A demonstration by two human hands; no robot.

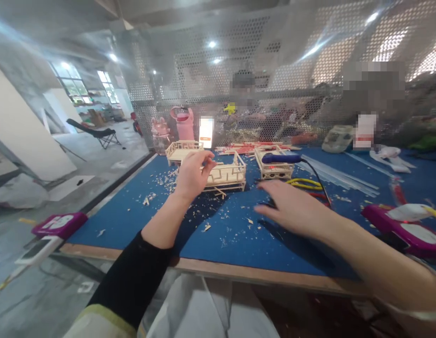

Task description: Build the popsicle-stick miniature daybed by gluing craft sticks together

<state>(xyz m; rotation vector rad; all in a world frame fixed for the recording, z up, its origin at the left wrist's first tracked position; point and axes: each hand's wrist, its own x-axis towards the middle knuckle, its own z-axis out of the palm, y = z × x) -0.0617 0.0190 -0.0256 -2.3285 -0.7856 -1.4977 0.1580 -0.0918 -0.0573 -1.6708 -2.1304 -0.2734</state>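
Note:
My left hand is raised in front of a small bed-like model of pale wooden sticks. Its fingers are curled in towards the thumb; anything between them is too small to make out. My right hand hovers low over the blue table top, thumb and fingers apart. Just beyond it lie pliers with yellow and red handles, partly hidden by the hand. Farther back, a blue-handled corded tool rests across another wooden frame. A third wooden model stands behind my left hand.
Wood chips litter the blue table. Purple devices sit at the left corner and right side. Clear strips, red sticks, a lit phone and a pink bottle stand or lie near a perforated screen, with people behind it.

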